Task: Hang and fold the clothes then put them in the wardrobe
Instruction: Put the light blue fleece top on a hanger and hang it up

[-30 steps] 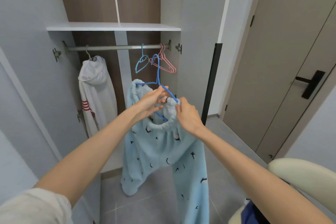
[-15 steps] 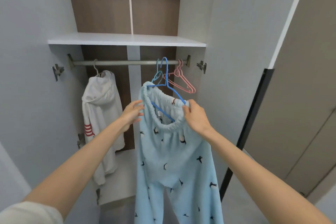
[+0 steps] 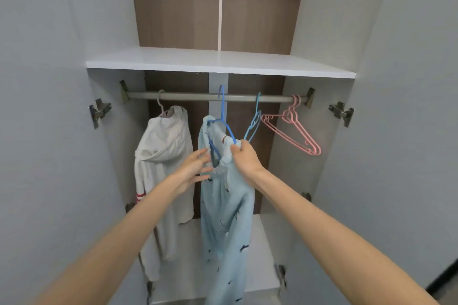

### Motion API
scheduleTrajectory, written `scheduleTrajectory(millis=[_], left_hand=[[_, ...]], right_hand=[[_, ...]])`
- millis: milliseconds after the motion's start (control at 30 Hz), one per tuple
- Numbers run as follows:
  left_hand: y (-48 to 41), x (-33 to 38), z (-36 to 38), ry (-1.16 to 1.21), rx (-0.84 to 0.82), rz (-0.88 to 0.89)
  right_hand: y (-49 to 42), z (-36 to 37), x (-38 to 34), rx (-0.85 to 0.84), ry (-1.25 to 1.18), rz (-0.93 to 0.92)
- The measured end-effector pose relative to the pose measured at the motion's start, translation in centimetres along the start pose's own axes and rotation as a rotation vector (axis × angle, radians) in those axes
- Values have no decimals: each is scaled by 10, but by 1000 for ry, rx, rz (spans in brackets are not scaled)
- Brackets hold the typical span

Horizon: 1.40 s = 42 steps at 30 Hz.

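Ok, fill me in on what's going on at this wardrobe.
A person is hanging light blue trousers on a blue hanger, whose hook seems to be over the rail. The right hand grips the waistband at the hanger's end. The left hand is open beside the waistband. A white hooded top hangs to the left, and a spare light blue hanger and pink hangers to the right.

Free rail (image 3: 190,96) between the white hoodie (image 3: 163,156) and the blue hanger (image 3: 222,109) bearing the trousers (image 3: 228,218), where I can reach through; rightward, a light-blue hanger (image 3: 255,121) and pink hangers (image 3: 289,114) obstruct; shelf (image 3: 218,62) caps above.
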State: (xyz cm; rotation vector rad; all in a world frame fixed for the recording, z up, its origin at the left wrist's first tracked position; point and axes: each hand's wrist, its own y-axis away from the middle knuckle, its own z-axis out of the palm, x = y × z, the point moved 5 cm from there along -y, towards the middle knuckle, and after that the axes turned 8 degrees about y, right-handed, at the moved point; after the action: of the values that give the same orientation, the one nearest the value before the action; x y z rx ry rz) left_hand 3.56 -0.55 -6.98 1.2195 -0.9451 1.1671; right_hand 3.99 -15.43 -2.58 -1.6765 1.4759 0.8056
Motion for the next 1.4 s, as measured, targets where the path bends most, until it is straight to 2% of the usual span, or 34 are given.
scheduleTrajectory(millis=[367,533,733,833,1033,1233,1300,1400], left_hand=[[-72,27,-50,-74,112,35],[-99,37,-70,-128,184,33],[-115,30,-86,-145,193,-40],[-117,23,-91,-171,179,-92],[-113,7,-106,-197,233,-146],[-108,5,-108,-322,257,-115],[-108,7,-107,-372,282,-47],[-109,15,-105,-475,347,81]], right_hand=[[-134,89,-23,-22,-46,-36],[-167,124,-24,-45,-59,-18],[-190,153,-22,-100,-89,17],[-192,168,-16,-210,-100,6],[-194,183,0,-556,-127,74],[-195,184,0,-708,-245,137],[-197,179,1,-716,-129,115],[-208,159,0,-547,146,-32]])
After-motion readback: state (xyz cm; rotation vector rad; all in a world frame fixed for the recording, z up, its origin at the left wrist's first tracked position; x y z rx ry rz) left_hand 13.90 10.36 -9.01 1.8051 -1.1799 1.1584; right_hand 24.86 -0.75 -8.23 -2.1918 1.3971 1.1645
